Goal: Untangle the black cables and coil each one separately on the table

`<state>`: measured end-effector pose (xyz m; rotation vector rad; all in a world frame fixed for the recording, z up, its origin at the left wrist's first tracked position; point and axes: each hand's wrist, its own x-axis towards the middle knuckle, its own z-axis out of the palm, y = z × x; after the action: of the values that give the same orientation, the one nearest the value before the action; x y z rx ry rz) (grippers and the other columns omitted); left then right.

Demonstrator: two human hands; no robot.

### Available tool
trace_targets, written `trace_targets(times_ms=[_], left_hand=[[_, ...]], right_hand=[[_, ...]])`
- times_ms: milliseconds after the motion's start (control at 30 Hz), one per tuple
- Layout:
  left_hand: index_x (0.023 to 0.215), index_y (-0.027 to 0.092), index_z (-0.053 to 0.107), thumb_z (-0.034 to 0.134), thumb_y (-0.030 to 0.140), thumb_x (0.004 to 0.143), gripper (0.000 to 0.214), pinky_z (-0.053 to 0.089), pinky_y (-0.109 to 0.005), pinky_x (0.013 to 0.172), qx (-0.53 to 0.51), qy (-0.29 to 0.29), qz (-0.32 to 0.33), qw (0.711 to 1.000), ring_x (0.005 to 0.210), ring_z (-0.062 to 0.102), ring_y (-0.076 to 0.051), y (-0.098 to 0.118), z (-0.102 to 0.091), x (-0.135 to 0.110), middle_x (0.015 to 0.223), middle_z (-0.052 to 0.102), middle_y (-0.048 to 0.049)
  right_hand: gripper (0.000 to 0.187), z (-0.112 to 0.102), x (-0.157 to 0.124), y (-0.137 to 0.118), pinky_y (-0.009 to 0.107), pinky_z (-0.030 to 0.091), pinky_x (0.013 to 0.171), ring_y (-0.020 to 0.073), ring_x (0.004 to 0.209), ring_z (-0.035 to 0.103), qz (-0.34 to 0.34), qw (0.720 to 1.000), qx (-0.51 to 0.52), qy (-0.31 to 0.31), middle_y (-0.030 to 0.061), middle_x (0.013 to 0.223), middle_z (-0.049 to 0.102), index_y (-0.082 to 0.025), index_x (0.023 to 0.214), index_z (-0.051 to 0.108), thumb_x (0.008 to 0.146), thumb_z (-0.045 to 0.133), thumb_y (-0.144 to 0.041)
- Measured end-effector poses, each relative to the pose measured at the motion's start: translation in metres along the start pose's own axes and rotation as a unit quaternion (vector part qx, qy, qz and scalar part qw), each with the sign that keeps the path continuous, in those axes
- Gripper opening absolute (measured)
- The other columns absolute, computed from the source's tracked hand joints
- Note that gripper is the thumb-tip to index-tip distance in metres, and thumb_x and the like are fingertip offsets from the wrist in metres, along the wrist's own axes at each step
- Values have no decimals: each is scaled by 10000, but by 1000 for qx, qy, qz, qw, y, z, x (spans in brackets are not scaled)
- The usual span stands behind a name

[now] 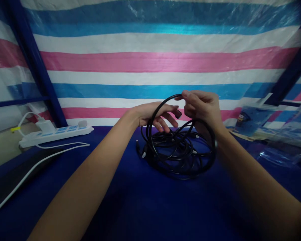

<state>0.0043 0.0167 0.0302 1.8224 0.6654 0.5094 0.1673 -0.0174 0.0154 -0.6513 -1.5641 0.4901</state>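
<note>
My right hand (202, 107) is closed, pinching a black cable (152, 140) between thumb and fingers. The cable hangs from it in a wide loop over the dark blue tabletop (150, 204). My left hand (159, 115) reaches in from the left behind the loop, its fingers apart and slightly curled. At its fingertips is a small black connector (178, 114); I cannot tell whether the fingers touch it. Below both hands lies a tangled pile of black cables (175, 147). A plug with a metal tip (144, 154) shows at the left of the pile.
On the left stands a white power strip (65, 131) with a white charger (45, 126) and a white cord (27, 180). To the right are a blue cup-like container (251, 118) and a clear plastic container (283, 152). A striped plastic sheet (150, 62) hangs behind, between blue posts.
</note>
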Motion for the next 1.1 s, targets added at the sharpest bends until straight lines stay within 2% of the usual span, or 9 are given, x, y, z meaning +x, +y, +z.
trace_targets(times_ms=[133,233,367,533,700,800,900,1000,1100], left_hand=[[1102,134,605,535,625,785,588,444,-250,491,-53,63,25,996,515,581,-124,13,-1,-9,852,691,-112],[1024,147,630,570,647,754,571,377,-239,422,-22,118,31,992,472,549,-121,25,2,-17,753,667,-89],[874,145,634,652,375,796,244,302,-197,390,-6,187,69,980,404,421,-42,34,11,-15,661,597,-34],[740,144,553,594,178,810,88,385,-175,456,-202,176,102,958,460,440,-35,25,7,-5,638,558,-12],[937,212,550,494,380,862,193,377,-223,441,-171,339,118,917,465,448,-80,11,-6,3,735,625,-15],[1193,217,446,423,244,867,328,422,-227,510,-142,455,108,872,611,559,-104,4,-9,7,1020,651,-58],[1403,280,188,342,197,901,532,449,-230,626,-26,561,129,817,867,603,-146,5,-7,4,1224,575,-74],[1449,357,113,278,273,950,532,439,-231,679,132,525,129,831,1028,565,-183,15,1,-5,1200,587,-52],[1415,344,294,336,258,932,493,438,-235,703,269,433,171,844,973,593,-198,22,16,-6,1058,635,-43]], right_hand=[[237,6,0,6,258,235,479,90,511,342,-88,984,-106,112,-20,547,419,-198,683,635,806,647,-399],[246,4,2,16,264,223,474,102,509,340,-82,975,-128,162,-19,542,415,-212,733,631,791,657,-450],[337,-1,6,26,257,187,445,96,476,303,-31,978,-86,189,-33,504,334,-215,659,564,775,639,-522],[378,-3,9,29,254,197,406,75,406,267,44,978,25,201,-54,470,298,-212,602,466,780,625,-505],[380,0,9,27,248,178,368,68,396,160,92,968,136,189,-78,472,194,-218,584,379,804,605,-431],[373,1,10,29,240,195,351,63,371,159,130,961,156,188,-85,468,186,-225,610,334,835,573,-402],[282,-2,12,33,219,236,336,64,345,216,215,934,178,224,-87,435,236,-222,660,366,880,506,-330],[151,-2,10,38,208,314,351,78,369,369,284,915,169,232,-52,464,411,-202,743,447,889,450,-240],[105,4,6,40,243,436,434,114,484,535,299,926,141,181,20,612,575,-182,794,490,875,431,-214]])
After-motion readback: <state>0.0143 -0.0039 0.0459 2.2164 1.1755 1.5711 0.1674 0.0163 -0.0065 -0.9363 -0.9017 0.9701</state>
